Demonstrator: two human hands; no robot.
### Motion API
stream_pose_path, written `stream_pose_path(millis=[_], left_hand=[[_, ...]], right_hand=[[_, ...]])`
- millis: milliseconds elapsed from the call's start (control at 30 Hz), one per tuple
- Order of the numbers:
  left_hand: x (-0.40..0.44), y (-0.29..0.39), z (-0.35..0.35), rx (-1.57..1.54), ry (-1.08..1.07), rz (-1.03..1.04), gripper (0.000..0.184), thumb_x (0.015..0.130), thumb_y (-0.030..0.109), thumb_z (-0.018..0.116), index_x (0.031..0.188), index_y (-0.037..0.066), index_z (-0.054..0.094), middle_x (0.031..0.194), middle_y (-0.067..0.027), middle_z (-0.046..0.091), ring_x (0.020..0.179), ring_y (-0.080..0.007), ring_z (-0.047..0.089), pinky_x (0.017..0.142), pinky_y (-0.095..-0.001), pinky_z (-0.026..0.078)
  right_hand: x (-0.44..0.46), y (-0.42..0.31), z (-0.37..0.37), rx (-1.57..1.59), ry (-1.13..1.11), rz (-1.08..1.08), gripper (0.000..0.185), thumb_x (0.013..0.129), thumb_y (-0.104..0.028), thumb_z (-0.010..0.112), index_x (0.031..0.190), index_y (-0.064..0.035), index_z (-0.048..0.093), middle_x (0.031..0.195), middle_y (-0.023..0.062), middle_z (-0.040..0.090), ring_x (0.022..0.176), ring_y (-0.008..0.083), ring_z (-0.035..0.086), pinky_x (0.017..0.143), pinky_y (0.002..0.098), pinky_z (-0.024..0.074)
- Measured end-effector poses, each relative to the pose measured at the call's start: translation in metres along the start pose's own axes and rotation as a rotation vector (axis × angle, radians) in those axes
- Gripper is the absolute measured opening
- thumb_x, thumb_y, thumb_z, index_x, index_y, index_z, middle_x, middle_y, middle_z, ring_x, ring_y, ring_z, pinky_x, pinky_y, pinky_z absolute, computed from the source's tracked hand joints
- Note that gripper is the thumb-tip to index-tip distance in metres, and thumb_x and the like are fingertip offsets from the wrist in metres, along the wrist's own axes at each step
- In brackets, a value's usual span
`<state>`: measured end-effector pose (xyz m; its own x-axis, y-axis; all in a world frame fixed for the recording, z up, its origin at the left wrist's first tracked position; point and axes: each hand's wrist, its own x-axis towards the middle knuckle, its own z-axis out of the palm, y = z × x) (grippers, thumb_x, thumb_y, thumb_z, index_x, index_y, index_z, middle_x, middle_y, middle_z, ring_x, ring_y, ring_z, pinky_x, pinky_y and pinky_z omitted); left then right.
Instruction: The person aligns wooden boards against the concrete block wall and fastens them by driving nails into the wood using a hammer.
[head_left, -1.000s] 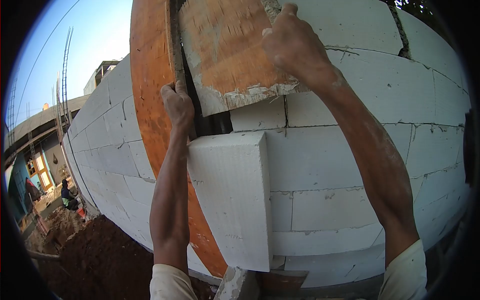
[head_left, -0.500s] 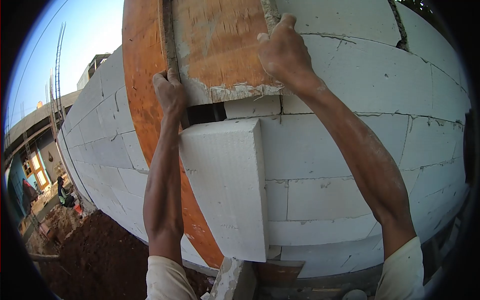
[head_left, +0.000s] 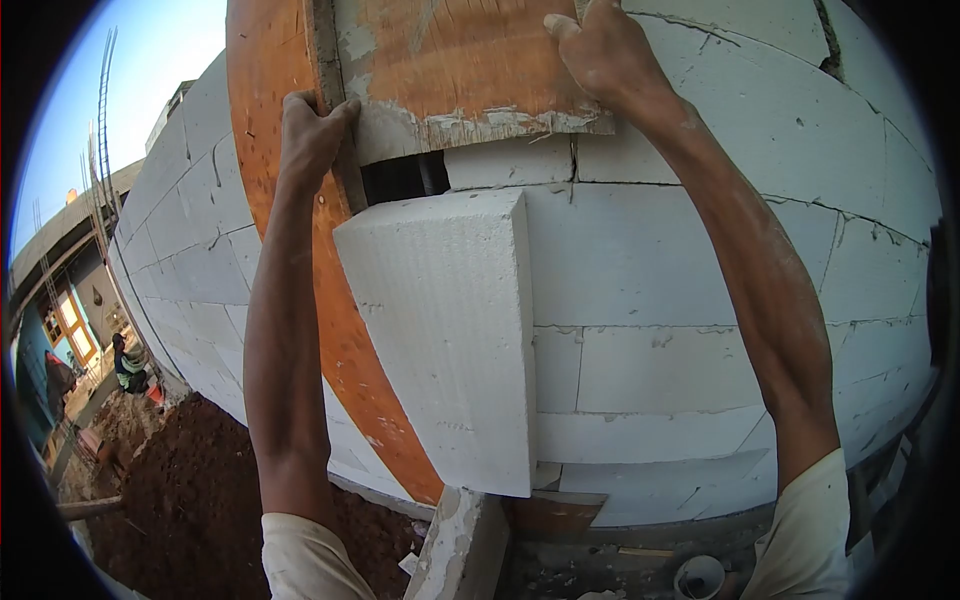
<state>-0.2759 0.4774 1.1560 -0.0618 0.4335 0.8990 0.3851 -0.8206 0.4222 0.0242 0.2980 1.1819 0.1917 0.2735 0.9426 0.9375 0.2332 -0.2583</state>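
My left hand (head_left: 315,135) grips the edge of a long orange board (head_left: 268,120), its fingers wrapped round the strip where that board meets a wide plywood panel (head_left: 460,70). At the panel's right edge, my right hand (head_left: 610,62) is closed, with the thumb on the plywood face. The panel's lower edge is splintered and crusted with mortar. Below it a dark gap (head_left: 400,180) shows. A large white block (head_left: 440,330) stands upright and slightly tilted under the gap, in front of the block wall (head_left: 640,250).
Under the white block is a rough concrete post (head_left: 455,545). A bucket (head_left: 698,577) sits at the lower right. Brown soil (head_left: 190,490) lies at the lower left, with a person (head_left: 128,365) low down beyond it. Thin steel bars (head_left: 103,120) rise at the far left.
The plywood panel has swung in against the long orange board, and the gap beside it has closed. My left hand has shifted on the board's edge. The camera view has also shifted.
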Motion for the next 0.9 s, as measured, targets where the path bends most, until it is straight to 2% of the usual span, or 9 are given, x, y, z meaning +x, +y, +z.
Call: stream_pose_path(millis=[67,167,267,333,467,667,767,867,900], left_hand=[[0.002,0.002,-0.003,0.008,-0.040,-0.019,0.051,0.095,0.027,0.084,0.119,-0.011,0.059,0.099,-0.0169,0.071,0.082,-0.0185,0.071,0.071,-0.0350,0.059],[0.001,0.010,-0.008,-0.002,-0.104,-0.005,0.054,0.092,0.022,0.086,0.117,-0.015,0.056,0.098,-0.0202,0.071,0.080,-0.0221,0.073,0.065,-0.0352,0.061],[0.009,0.007,-0.011,0.093,-0.097,-0.007,0.046,0.093,0.021,0.085,0.112,-0.013,0.061,0.092,-0.0194,0.073,0.076,-0.0210,0.074,0.063,-0.0336,0.060],[0.014,0.002,-0.014,0.009,-0.213,-0.022,0.038,0.093,0.020,0.084,0.106,-0.010,0.066,0.084,-0.0175,0.074,0.068,-0.0202,0.072,0.061,-0.0330,0.058],[0.013,0.001,-0.014,0.065,-0.168,-0.013,0.032,0.093,0.021,0.085,0.100,-0.007,0.069,0.078,-0.0153,0.074,0.064,-0.0197,0.072,0.060,-0.0339,0.057],[0.015,0.002,-0.015,0.089,-0.203,-0.009,0.034,0.091,0.021,0.088,0.097,-0.007,0.070,0.080,-0.0152,0.074,0.067,-0.0203,0.074,0.063,-0.0352,0.058],[0.014,0.004,-0.014,0.109,-0.197,-0.013,0.034,0.090,0.020,0.088,0.100,-0.008,0.071,0.081,-0.0156,0.075,0.068,-0.0209,0.074,0.064,-0.0350,0.059],[0.012,0.008,-0.018,0.148,-0.245,-0.015,0.033,0.090,0.018,0.087,0.105,-0.008,0.073,0.084,-0.0163,0.076,0.071,-0.0222,0.076,0.068,-0.0354,0.061],[0.014,0.009,-0.020,0.148,-0.302,-0.042,0.039,0.093,0.020,0.085,0.112,-0.009,0.067,0.097,-0.0189,0.075,0.086,-0.0235,0.076,0.080,-0.0369,0.062]], right_hand=[[0.001,0.005,0.001,-0.031,0.011,-0.036,0.074,0.100,-0.024,0.065,0.141,0.0280,0.032,0.106,0.0497,0.066,0.104,0.0592,0.070,0.091,0.0584,0.0582],[-0.013,-0.014,-0.017,-0.081,0.033,-0.124,0.069,0.101,-0.023,0.063,0.139,0.0284,0.035,0.105,0.0493,0.066,0.105,0.0581,0.070,0.091,0.0572,0.0583],[-0.033,-0.050,-0.034,-0.060,-0.002,-0.097,0.067,0.102,-0.021,0.059,0.139,0.0305,0.036,0.104,0.0478,0.068,0.105,0.0559,0.071,0.093,0.0556,0.0583],[-0.036,-0.053,-0.030,-0.074,0.011,-0.095,0.068,0.101,-0.019,0.058,0.139,0.0323,0.035,0.104,0.0467,0.068,0.105,0.0545,0.072,0.092,0.0546,0.0590],[-0.032,-0.048,-0.023,-0.170,0.077,-0.096,0.070,0.099,-0.017,0.057,0.139,0.0351,0.032,0.104,0.0460,0.069,0.103,0.0527,0.073,0.086,0.0517,0.0615],[-0.034,-0.036,-0.039,0.143,-0.093,-0.219,0.073,0.091,-0.014,0.059,0.143,0.0299,0.035,0.097,0.0387,0.071,0.095,0.0422,0.076,0.086,0.0457,0.0594],[-0.047,-0.044,-0.036,0.308,0.129,-0.305,0.071,0.089,-0.013,0.058,0.144,0.0264,0.038,0.101,0.0365,0.069,0.100,0.0382,0.074,0.090,0.0428,0.0572],[-0.047,-0.050,-0.058,0.301,-0.047,-0.421,0.070,0.091,-0.012,0.058,0.147,0.0234,0.036,0.111,0.0376,0.068,0.109,0.0418,0.071,0.096,0.0446,0.0553],[-0.048,-0.052,-0.060,0.294,-0.051,-0.420,0.070,0.091,-0.012,0.057,0.148,0.0228,0.035,0.113,0.0382,0.067,0.110,0.0426,0.071,0.097,0.0450,0.0547]])
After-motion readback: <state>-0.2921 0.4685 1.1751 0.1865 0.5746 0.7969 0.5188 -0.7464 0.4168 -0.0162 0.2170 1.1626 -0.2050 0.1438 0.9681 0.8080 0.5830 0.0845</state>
